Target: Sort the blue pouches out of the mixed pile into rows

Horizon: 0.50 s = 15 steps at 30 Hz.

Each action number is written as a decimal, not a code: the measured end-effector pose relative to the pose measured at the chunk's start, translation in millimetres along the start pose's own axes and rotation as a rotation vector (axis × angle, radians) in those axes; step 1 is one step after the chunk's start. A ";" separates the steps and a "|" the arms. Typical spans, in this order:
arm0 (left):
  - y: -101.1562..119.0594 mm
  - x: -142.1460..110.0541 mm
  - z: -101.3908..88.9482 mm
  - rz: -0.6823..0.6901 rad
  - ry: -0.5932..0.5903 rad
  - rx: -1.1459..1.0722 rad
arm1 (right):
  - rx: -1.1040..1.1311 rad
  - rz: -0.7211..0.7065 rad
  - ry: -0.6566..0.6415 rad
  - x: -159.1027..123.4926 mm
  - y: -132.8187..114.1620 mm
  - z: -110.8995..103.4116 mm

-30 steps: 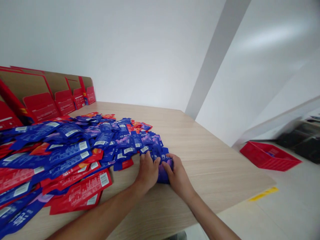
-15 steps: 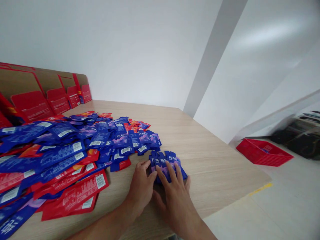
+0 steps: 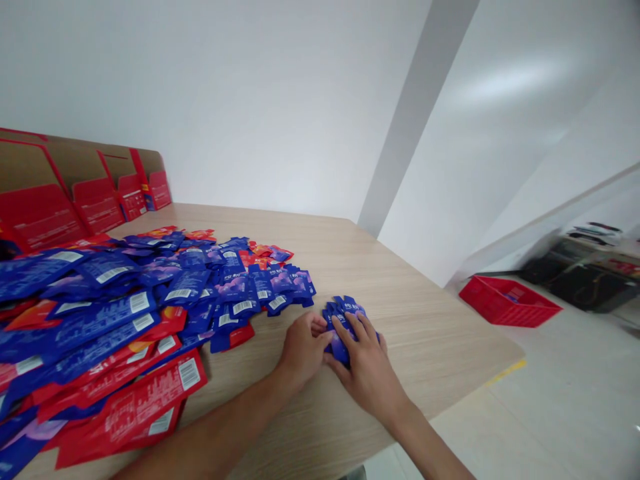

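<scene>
A small stack of blue packets (image 3: 344, 311) lies on the wooden table (image 3: 400, 313), apart from the big pile. My right hand (image 3: 364, 360) rests on top of it, fingers stretched flat and pressing down. My left hand (image 3: 303, 347) is curled against the stack's left edge, fingertips tucked at its side. Both hands touch the stack.
A large heap of blue and red packets (image 3: 125, 300) covers the table's left half. Flat red-and-brown cartons (image 3: 90, 193) lean against the wall at the back left. A red basket (image 3: 507, 303) stands on the floor to the right, past the table's edge.
The small stack has been drawn clear of the heap toward the right. My right hand went from gripping it to lying flat on top. The view has shifted slightly.
</scene>
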<state>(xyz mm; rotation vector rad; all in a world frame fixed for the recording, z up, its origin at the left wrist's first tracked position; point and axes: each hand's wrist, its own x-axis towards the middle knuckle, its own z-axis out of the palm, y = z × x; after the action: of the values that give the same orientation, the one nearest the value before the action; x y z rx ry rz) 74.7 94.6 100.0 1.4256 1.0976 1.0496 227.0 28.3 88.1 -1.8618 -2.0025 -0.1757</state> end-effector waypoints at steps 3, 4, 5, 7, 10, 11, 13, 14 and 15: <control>3.1 5.8 16.9 0.028 -0.052 -0.006 | -0.051 0.038 -0.006 10.6 17.1 0.0; 3.8 3.5 20.3 0.041 -0.057 -0.008 | -0.063 0.041 -0.015 15.0 23.8 0.1; 4.0 -1.3 22.0 0.055 -0.056 -0.007 | -0.071 0.037 -0.022 19.9 31.4 0.5; 1.8 -17.8 19.6 0.086 -0.057 0.006 | -0.074 0.011 -0.025 32.1 49.3 2.2; -8.8 -51.9 5.2 0.135 -0.083 0.047 | -0.080 -0.027 -0.033 58.6 84.3 7.4; -13.6 -62.8 -0.7 0.166 -0.097 0.070 | -0.088 -0.034 -0.043 69.7 97.6 9.7; -22.5 -80.4 -10.9 0.286 -0.117 0.135 | -0.100 -0.036 -0.058 94.8 125.4 14.6; -25.8 -86.5 -14.7 0.325 -0.127 0.158 | -0.102 -0.030 -0.062 108.1 139.4 17.2; -27.7 -90.9 -17.7 0.348 -0.140 0.183 | -0.101 -0.022 -0.064 121.7 153.2 19.8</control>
<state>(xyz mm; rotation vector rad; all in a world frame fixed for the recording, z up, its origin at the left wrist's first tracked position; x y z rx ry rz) 35.9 11.5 69.5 1.8564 0.8797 1.0906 368.9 164.5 88.0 -1.9306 -2.0929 -0.2308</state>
